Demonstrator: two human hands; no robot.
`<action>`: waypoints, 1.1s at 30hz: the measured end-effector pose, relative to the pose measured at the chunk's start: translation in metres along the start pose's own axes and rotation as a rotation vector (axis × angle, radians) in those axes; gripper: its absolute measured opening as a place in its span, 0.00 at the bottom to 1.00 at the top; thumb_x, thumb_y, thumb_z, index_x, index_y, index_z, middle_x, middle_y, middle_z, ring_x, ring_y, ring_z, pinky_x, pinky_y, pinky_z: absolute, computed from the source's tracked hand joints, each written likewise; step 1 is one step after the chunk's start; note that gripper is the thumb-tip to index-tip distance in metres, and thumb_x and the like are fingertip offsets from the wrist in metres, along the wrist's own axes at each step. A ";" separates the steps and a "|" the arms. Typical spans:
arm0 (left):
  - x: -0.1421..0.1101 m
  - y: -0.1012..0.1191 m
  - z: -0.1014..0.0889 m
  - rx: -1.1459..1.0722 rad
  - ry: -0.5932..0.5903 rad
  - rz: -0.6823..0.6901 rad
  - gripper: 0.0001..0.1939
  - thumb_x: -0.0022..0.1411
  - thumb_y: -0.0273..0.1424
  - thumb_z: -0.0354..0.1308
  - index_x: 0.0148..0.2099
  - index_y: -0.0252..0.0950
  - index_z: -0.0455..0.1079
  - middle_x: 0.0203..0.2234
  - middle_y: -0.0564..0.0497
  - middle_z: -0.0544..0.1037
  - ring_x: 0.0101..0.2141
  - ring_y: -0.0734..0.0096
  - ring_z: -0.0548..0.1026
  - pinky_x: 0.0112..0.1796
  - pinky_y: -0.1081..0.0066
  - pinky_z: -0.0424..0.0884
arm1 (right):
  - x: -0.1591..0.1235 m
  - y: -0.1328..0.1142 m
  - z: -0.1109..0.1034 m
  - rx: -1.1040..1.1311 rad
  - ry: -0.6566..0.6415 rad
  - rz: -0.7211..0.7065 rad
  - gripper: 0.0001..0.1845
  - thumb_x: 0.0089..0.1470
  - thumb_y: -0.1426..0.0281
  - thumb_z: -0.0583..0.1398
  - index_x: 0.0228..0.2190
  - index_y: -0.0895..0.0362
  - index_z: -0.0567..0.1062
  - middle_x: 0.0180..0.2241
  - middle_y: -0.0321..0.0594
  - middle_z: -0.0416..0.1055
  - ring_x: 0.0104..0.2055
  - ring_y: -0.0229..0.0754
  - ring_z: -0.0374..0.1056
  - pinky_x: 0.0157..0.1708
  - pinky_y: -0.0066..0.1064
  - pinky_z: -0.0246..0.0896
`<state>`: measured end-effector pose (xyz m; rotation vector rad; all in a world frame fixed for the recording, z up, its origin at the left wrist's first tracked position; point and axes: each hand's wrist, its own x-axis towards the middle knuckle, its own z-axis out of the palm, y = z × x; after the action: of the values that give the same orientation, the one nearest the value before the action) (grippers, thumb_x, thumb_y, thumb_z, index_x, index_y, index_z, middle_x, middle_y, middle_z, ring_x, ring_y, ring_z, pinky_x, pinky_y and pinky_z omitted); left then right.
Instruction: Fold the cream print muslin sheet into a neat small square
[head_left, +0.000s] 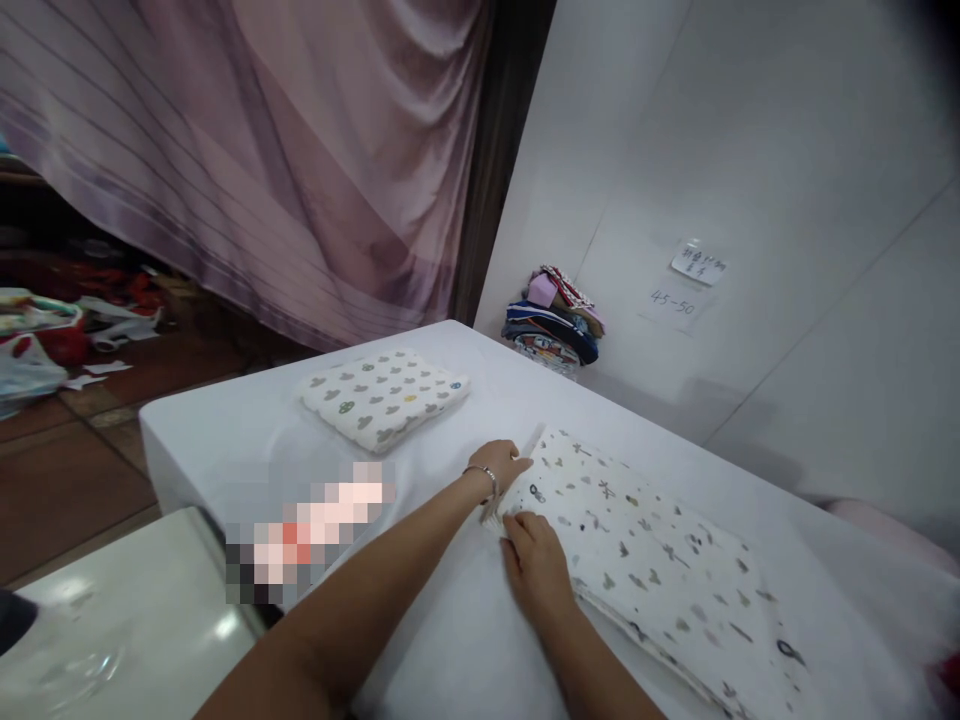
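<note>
"How are the arms placed?"

"Both reach up from the bottom of the frame. The left hand (501,468), with a bracelet (487,478) at its wrist, is bent toward the upper left corner of the leaf-print cloth (652,570). The right hand (538,562) is lower and nearer, its back upward."

"Any containers?"

"A red-rimmed one (69,335) at the left edge of the frame, holding pale and greenish items too blurred to name. A clear plastic bag (26,378) sits against it; I can't tell its contents."

"And the fingers?"

"The right ones are drawn in narrow, holding the cloth's left edge near its lower corner. The left ones are bent and close together, touching the edge just above; whether they pinch it, I can't tell."

"So the cloth lies where?"

"To the right of both hands, folded in layers, flat on the white table (225,420), filling the lower right. A folded cloud-print cloth (382,395) lies well apart, left of centre, and a stack of fabrics (553,325) is by the wall (720,130) beyond."
</note>
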<state>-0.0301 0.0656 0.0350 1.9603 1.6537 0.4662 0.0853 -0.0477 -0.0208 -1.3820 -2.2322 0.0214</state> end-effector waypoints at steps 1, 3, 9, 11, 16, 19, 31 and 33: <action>0.004 0.003 0.005 0.011 -0.004 -0.005 0.20 0.52 0.46 0.53 0.42 0.39 0.71 0.39 0.49 0.76 0.39 0.65 0.73 0.37 0.72 0.66 | -0.001 0.000 -0.001 0.018 0.003 0.001 0.16 0.53 0.76 0.51 0.44 0.57 0.70 0.37 0.44 0.68 0.39 0.44 0.62 0.38 0.37 0.60; 0.009 0.007 0.016 0.030 -0.001 0.003 0.19 0.52 0.42 0.55 0.43 0.39 0.70 0.41 0.49 0.75 0.41 0.65 0.72 0.40 0.71 0.66 | -0.005 0.001 -0.004 0.081 0.004 0.007 0.18 0.53 0.75 0.51 0.45 0.57 0.69 0.38 0.45 0.69 0.40 0.45 0.63 0.40 0.37 0.61; 0.002 0.006 0.036 0.105 0.050 0.094 0.13 0.56 0.29 0.50 0.44 0.40 0.68 0.44 0.49 0.71 0.45 0.67 0.69 0.44 0.69 0.64 | -0.003 0.029 -0.024 0.389 0.035 0.185 0.13 0.52 0.70 0.53 0.38 0.55 0.74 0.38 0.42 0.73 0.39 0.42 0.68 0.39 0.32 0.64; 0.001 0.007 0.037 0.135 0.053 0.134 0.12 0.56 0.27 0.50 0.43 0.38 0.68 0.43 0.47 0.70 0.46 0.65 0.68 0.44 0.67 0.64 | 0.010 0.049 -0.030 0.422 0.066 0.294 0.13 0.52 0.68 0.53 0.35 0.55 0.75 0.36 0.41 0.74 0.37 0.42 0.69 0.36 0.32 0.65; 0.000 0.013 0.039 0.188 0.027 0.206 0.12 0.56 0.24 0.50 0.43 0.37 0.67 0.42 0.45 0.69 0.46 0.63 0.66 0.45 0.66 0.64 | 0.062 0.100 -0.025 0.203 0.080 0.349 0.17 0.50 0.69 0.51 0.39 0.58 0.74 0.39 0.43 0.73 0.41 0.44 0.68 0.43 0.36 0.62; -0.001 0.014 0.041 0.195 0.016 0.231 0.13 0.57 0.23 0.49 0.44 0.37 0.67 0.42 0.43 0.69 0.46 0.62 0.66 0.44 0.64 0.65 | 0.084 0.119 -0.012 -0.017 0.031 0.285 0.21 0.51 0.71 0.49 0.45 0.61 0.70 0.48 0.47 0.67 0.50 0.44 0.61 0.52 0.37 0.53; 0.017 -0.002 0.035 -0.018 -0.035 0.132 0.13 0.57 0.38 0.51 0.43 0.41 0.68 0.36 0.51 0.76 0.38 0.67 0.73 0.38 0.71 0.66 | 0.085 0.137 0.015 -0.337 -0.145 0.411 0.25 0.59 0.65 0.44 0.54 0.63 0.61 0.58 0.49 0.54 0.60 0.47 0.46 0.55 0.38 0.43; 0.021 -0.004 0.036 -0.077 -0.029 0.095 0.15 0.56 0.40 0.52 0.43 0.40 0.68 0.36 0.51 0.77 0.38 0.67 0.73 0.37 0.71 0.66 | 0.086 0.135 0.014 -0.335 -0.142 0.420 0.25 0.59 0.65 0.44 0.55 0.62 0.60 0.58 0.48 0.53 0.61 0.47 0.46 0.55 0.38 0.42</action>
<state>-0.0086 0.0804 0.0018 1.9857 1.5073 0.5273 0.1617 0.0933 -0.0350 -2.0711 -2.0794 -0.1182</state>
